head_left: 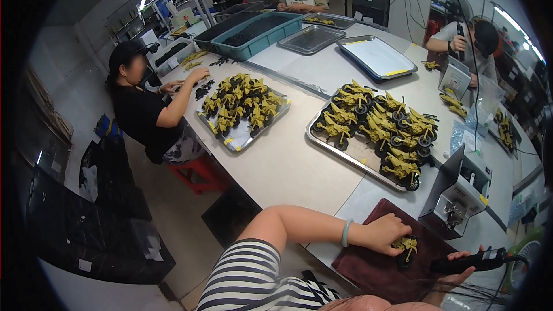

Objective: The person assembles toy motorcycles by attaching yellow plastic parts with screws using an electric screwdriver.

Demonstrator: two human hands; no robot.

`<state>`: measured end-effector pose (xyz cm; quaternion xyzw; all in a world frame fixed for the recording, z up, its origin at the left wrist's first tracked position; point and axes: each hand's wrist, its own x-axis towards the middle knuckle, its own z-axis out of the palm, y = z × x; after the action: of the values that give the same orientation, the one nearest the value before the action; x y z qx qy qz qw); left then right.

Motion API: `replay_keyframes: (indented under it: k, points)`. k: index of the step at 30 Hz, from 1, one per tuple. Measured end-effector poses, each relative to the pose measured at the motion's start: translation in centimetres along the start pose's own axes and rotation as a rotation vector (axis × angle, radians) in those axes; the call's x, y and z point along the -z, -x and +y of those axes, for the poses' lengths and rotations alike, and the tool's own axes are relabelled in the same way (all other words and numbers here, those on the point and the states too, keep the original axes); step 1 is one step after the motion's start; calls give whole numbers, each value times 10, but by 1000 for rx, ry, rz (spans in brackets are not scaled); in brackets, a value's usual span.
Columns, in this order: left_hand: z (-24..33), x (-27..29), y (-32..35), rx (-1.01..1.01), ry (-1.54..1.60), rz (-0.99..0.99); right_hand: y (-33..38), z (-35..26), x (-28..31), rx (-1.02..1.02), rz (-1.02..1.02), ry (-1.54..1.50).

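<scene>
My left hand [385, 234] is closed over a small yellow toy motorcycle [408, 244] with black wheels, which rests on a dark red cloth [363, 259] at the table's near edge. Wrapped in my right hand [459, 275] is a black electric screwdriver [475, 261] with a cord at its back end. Its front end points left toward the toy, and a gap shows between the two. Just beyond the cloth stands a metal box-like machine [458, 198], probably a screw feeder.
A metal tray [357, 161] of similar toy motorcycles lies ahead, another tray [236, 141] farther left. Co-workers sit around the table [288, 167]. A teal bin [253, 46] of black parts and flat trays [377, 57] stand at the back. A green fan [525, 259] is at right.
</scene>
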<state>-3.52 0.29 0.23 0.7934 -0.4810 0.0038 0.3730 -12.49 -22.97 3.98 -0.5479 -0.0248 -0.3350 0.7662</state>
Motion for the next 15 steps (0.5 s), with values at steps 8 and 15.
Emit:
replay_keyframes:
  k: [8, 15]
  points:
    - [-2, -1, 0, -5, -4, 8, 1, 0, -3, 5, 20, 18]
    - [-2, 1, -2, 6, -1, -10, -1, 1, -4, 3, 24, -4]
